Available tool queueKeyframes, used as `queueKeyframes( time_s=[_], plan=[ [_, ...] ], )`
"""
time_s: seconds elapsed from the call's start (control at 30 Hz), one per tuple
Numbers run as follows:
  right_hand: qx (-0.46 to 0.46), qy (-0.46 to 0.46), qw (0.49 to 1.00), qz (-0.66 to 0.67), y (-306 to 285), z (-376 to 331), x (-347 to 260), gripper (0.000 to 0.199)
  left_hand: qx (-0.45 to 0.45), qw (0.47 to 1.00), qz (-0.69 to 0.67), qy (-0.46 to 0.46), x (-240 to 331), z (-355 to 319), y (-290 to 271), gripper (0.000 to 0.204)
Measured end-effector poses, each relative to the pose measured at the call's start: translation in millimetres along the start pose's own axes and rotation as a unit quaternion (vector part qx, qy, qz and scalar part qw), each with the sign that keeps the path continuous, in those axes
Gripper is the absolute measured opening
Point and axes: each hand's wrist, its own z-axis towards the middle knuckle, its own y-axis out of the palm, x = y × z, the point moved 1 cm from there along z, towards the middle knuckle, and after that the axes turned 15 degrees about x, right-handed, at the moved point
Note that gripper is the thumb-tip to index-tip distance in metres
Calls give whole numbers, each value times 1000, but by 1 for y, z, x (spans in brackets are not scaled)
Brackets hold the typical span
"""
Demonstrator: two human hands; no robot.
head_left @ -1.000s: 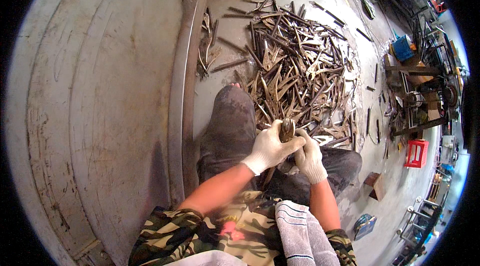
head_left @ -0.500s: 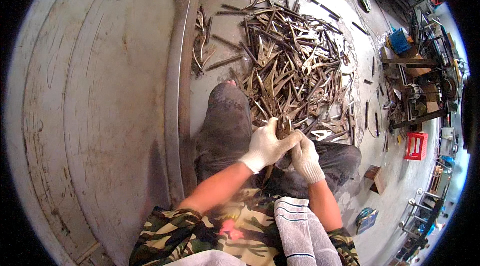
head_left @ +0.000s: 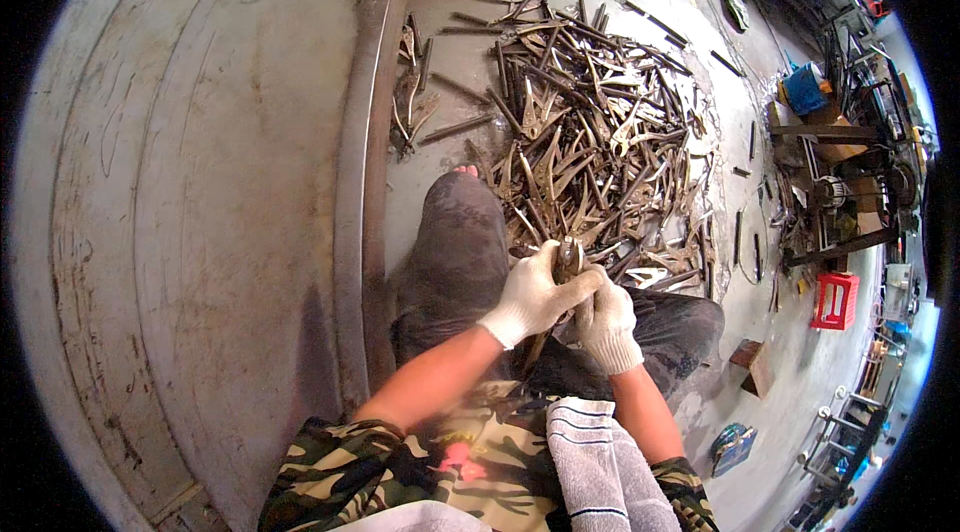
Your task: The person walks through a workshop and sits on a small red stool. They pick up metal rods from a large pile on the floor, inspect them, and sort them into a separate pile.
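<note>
Gloved hands meet over the lap: the left hand (head_left: pixel 528 294) and the right hand (head_left: pixel 606 320), both in white knit gloves, are closed together around a dark metal tool piece (head_left: pixel 569 258), whose rounded head shows just above the fingers while a thin dark shank runs down below them toward the knees. Both grips are wrapped tight, with no gap visible between glove and metal. Judged from this hold, the piece is best kept low and close to the body, one hand steadying while the other works it, so that it cannot twist loose. Just beyond the grip lies a wide pile of similar dark metal parts (head_left: pixel 590 132) on the concrete floor (head_left: pixel 720 412). To the left a raised metal edge (head_left: pixel 365 182) bounds the work; open floor lies to the right, before a red crate (head_left: pixel 835 297).
</note>
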Motion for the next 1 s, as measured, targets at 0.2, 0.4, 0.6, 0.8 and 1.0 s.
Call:
queueKeyframes(
  time_s=[0.2, 0.4, 0.6, 0.8, 1.0],
  plan=[
    [15, 58, 997, 46, 8, -7, -2, 32, -4, 1000, 9, -2, -2, 0, 2, 47],
    [-22, 63, 996, 53, 1, -1, 2, 32, -5, 999, 33, 15, -4, 1, 1, 47],
    [-52, 149, 981, 108, -7, -4, -5, 35, -11, 998, 49, 34, 2, -2, 1, 44],
    [-27, 180, 983, 24, -6, -7, -21, 43, 10, 999, 33, 11, -5, -3, 5, 47],
    [-30, 224, 973, 45, -3, -8, -20, 48, 62, 986, 154, 33, 0, 3, 12, 52]
  ],
)
